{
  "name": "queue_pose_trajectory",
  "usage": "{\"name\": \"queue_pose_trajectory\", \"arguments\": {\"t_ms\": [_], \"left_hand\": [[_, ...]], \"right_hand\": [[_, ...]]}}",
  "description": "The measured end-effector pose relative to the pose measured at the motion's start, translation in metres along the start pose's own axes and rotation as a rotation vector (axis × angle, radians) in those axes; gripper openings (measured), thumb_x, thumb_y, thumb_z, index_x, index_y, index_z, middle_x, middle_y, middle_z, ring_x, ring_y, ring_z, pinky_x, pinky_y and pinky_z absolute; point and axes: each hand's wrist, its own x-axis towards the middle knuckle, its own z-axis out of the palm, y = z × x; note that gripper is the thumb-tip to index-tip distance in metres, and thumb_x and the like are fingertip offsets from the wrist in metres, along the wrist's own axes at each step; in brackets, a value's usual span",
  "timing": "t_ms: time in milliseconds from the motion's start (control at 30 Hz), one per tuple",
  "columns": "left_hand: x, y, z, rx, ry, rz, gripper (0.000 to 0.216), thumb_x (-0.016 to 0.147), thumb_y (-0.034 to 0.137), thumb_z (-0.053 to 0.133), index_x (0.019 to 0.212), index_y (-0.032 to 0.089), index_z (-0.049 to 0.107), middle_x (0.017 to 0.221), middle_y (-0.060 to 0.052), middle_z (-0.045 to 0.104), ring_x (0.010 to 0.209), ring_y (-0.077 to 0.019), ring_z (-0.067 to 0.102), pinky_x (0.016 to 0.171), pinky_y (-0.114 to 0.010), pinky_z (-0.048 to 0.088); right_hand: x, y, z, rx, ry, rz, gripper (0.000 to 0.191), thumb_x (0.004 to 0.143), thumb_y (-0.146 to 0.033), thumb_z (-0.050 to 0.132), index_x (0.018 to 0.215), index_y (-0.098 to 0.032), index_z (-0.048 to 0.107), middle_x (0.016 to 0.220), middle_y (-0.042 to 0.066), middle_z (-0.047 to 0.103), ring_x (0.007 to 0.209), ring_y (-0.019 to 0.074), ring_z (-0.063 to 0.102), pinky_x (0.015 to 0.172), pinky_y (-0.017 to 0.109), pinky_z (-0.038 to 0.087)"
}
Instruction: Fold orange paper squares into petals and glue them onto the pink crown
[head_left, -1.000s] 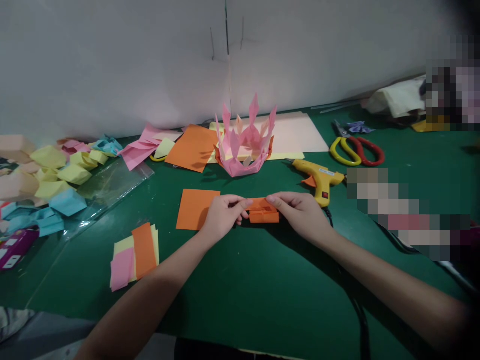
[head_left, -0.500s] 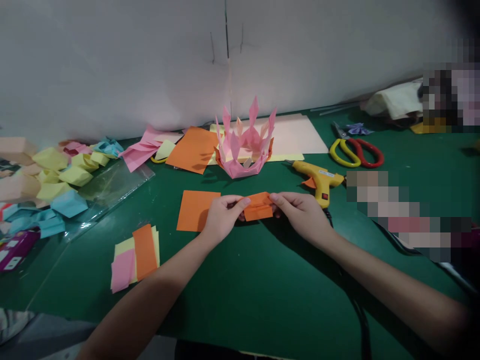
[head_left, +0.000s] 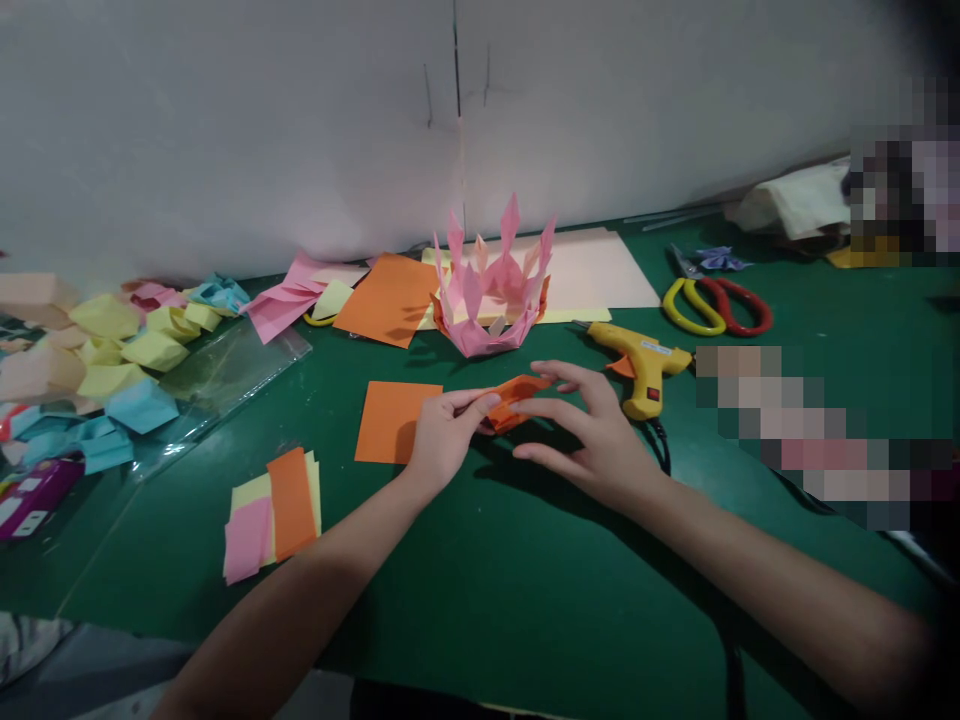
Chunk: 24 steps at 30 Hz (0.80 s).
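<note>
Between the thumb and fingers of my left hand (head_left: 444, 440) is a small folded piece of orange paper (head_left: 514, 402), held a little above the table and tilted. My right hand (head_left: 592, 425) is at the paper's right end, its fingers spread and its thumb apart; the fingertips are at or against the folds. Under and beside my left hand lies a flat orange paper square (head_left: 386, 422). Just behind my hands stands a pink folded-paper crown (head_left: 487, 335) with pointed petals. To the right of my right hand lies a yellow hot glue gun (head_left: 641, 365).
Scissors (head_left: 694, 308) with yellow and red handles lie behind the glue gun. Folded paper pieces (head_left: 112, 350) crowd the left, near a clear plastic bag (head_left: 240, 385). Small paper strips (head_left: 289, 505) lie at front left. Paper sheets (head_left: 600, 265) lie by the wall. Another person is at the right, blurred out.
My right hand has let go of its pinch on the orange paper and spread its fingers. The paper has tilted in my left hand, which stays in place.
</note>
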Motion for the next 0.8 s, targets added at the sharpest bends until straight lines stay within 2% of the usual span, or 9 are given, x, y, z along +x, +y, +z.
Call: {"name": "queue_pose_trajectory", "arguments": {"t_ms": [67,133,333,467,633,733,800], "left_hand": [[0.000,-0.001,0.000,-0.015,0.002,0.004,0.024,0.075,0.038,0.066,0.080,0.016,0.074,0.074,-0.003,0.071,0.067,-0.0148,0.065,0.069,-0.031,0.056],[0.001,-0.002,-0.001,-0.026,0.018,0.005,0.027,0.075,0.041,0.066,0.077,0.015,0.073,0.072,-0.003,0.070,0.068,-0.0151,0.065,0.071,-0.033,0.057],[0.001,-0.007,0.001,-0.130,0.049,-0.001,0.030,0.074,0.043,0.066,0.084,0.015,0.072,0.082,-0.003,0.071,0.078,-0.0151,0.066,0.077,-0.035,0.057],[0.003,-0.009,0.002,-0.173,0.064,-0.022,0.026,0.070,0.029,0.071,0.091,0.015,0.069,0.088,-0.006,0.071,0.082,-0.0157,0.066,0.076,-0.032,0.056],[-0.002,-0.002,0.003,-0.058,0.022,0.063,0.035,0.066,0.014,0.070,0.100,0.017,0.064,0.099,-0.007,0.070,0.087,-0.0163,0.065,0.079,-0.030,0.052],[-0.006,0.002,0.004,0.085,0.037,0.039,0.018,0.067,0.020,0.070,0.084,0.016,0.066,0.085,-0.004,0.070,0.077,-0.0166,0.065,0.073,-0.030,0.052],[-0.007,0.002,0.005,0.124,0.057,0.013,0.014,0.066,0.024,0.072,0.074,0.015,0.066,0.074,-0.003,0.069,0.071,-0.0167,0.064,0.070,-0.031,0.051]], "right_hand": [[0.000,0.000,0.001,-0.105,0.009,-0.033,0.026,0.078,-0.046,0.065,0.090,-0.023,0.065,0.126,0.013,0.049,0.115,0.0297,0.048,0.090,0.045,0.046],[0.000,-0.001,0.002,-0.166,0.039,0.003,0.026,0.077,-0.047,0.065,0.082,-0.022,0.064,0.123,0.013,0.050,0.111,0.0304,0.048,0.087,0.046,0.047],[0.001,-0.001,-0.001,-0.223,0.070,0.025,0.026,0.076,-0.048,0.065,0.080,-0.022,0.066,0.121,0.013,0.052,0.106,0.0307,0.050,0.084,0.047,0.047],[0.000,0.000,0.001,-0.206,0.103,0.060,0.020,0.077,-0.042,0.065,0.083,-0.023,0.067,0.119,0.013,0.052,0.109,0.0317,0.051,0.082,0.048,0.049],[0.002,0.001,0.004,-0.108,0.179,0.098,0.008,0.083,-0.023,0.058,0.083,-0.022,0.066,0.117,0.012,0.053,0.103,0.0253,0.057,0.076,0.040,0.054],[0.002,0.000,0.003,-0.081,0.200,0.083,0.009,0.085,-0.019,0.055,0.083,-0.023,0.062,0.116,0.011,0.054,0.099,0.0221,0.060,0.078,0.039,0.054],[0.001,-0.001,0.003,-0.062,0.165,0.080,0.005,0.085,-0.020,0.055,0.085,-0.023,0.060,0.115,0.011,0.056,0.098,0.0210,0.062,0.081,0.038,0.054]]}}
